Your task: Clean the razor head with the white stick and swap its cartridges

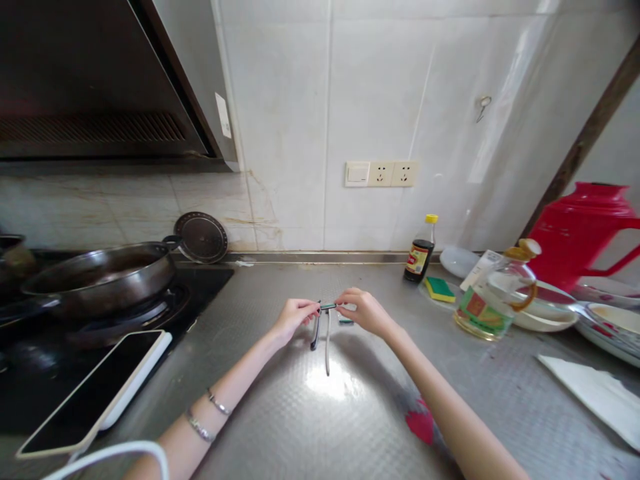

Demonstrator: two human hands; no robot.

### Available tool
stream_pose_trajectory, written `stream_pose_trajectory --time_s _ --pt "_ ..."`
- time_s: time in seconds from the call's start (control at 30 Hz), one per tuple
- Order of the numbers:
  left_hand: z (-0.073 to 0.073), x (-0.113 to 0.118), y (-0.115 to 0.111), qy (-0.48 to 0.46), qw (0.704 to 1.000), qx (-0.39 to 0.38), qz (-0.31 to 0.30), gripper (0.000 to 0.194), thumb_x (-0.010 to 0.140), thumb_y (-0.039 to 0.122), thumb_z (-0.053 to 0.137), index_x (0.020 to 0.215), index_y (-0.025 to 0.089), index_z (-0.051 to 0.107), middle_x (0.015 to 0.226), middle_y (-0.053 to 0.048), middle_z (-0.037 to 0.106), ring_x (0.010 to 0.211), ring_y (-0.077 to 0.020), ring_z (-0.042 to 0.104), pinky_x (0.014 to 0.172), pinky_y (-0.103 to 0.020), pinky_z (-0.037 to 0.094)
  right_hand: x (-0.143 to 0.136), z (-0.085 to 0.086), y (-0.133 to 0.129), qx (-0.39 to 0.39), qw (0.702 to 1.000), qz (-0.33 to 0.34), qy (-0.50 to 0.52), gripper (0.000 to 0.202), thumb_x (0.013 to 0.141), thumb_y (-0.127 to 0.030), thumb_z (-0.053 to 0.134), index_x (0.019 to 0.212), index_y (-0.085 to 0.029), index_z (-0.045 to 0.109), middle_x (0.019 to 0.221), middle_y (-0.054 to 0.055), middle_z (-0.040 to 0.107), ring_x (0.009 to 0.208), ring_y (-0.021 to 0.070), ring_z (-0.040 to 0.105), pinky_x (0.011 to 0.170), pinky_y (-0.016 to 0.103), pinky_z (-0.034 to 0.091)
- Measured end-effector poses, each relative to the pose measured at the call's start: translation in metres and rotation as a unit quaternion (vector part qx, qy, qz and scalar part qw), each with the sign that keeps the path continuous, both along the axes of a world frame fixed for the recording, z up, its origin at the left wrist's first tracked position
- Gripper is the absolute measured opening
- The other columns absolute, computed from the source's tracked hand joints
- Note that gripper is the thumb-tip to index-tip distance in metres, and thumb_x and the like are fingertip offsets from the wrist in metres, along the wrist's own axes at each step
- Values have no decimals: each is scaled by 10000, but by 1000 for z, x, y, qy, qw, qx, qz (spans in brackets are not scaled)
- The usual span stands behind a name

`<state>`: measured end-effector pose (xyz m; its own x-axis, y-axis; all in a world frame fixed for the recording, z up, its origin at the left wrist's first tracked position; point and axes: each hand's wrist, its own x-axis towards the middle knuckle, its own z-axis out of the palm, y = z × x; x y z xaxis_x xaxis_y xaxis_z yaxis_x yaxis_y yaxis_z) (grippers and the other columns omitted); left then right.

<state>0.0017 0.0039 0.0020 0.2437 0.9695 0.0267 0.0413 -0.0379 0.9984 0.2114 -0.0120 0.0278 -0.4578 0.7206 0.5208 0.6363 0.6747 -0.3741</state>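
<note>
Above the metal countertop [300, 413], my left hand [295, 317] and my right hand [365, 310] pinch the two ends of a small, thin greenish strip [327, 307] between them. The fingers of both hands are closed on it. A dark, slim item [315, 332] hangs or stands just below my left fingertips. Below the strip, a thin pale stick or cord [328, 347] extends toward me; whether it is joined to the strip is unclear. Close under my right fingers sits a small green and white piece [345, 319], partly hidden.
On the left are a pan [115, 280] on the stove and a phone [95, 393]. To the right stand a sauce bottle [419, 257], a sponge [440, 289], an oil jug [487, 307], bowls [545, 320], a red thermos [583, 233] and white paper [595, 393].
</note>
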Motion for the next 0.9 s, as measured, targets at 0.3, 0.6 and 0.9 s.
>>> stream_pose_trajectory --time_s 0.3,0.6,0.9 --pt "3 11 -1 260 928 268 3 437 632 288 696 1048 180 616 930 -73 634 904 -228 522 832 -336 388 35 -21 23 -68 997 -48 2 158 771 -245 565 800 -170 701 774 46 661 721 149 587 700 260 439" --pt "-7 42 10 413 861 281 -94 782 610 420 700 1285 151 413 1131 -141 533 1105 -308 418 918 -374 335 43 -34 27 -129 989 -65 -28 155 714 -251 584 777 -187 711 830 44 644 746 154 580 725 259 440" --pt "-24 48 19 451 838 292 -99 701 700 400 603 1315 167 361 1181 -139 524 1124 -309 407 921 -393 307 43 -38 28 -133 989 -64 -29 154 710 -237 596 803 -202 713 863 41 625 746 150 576 729 264 440"
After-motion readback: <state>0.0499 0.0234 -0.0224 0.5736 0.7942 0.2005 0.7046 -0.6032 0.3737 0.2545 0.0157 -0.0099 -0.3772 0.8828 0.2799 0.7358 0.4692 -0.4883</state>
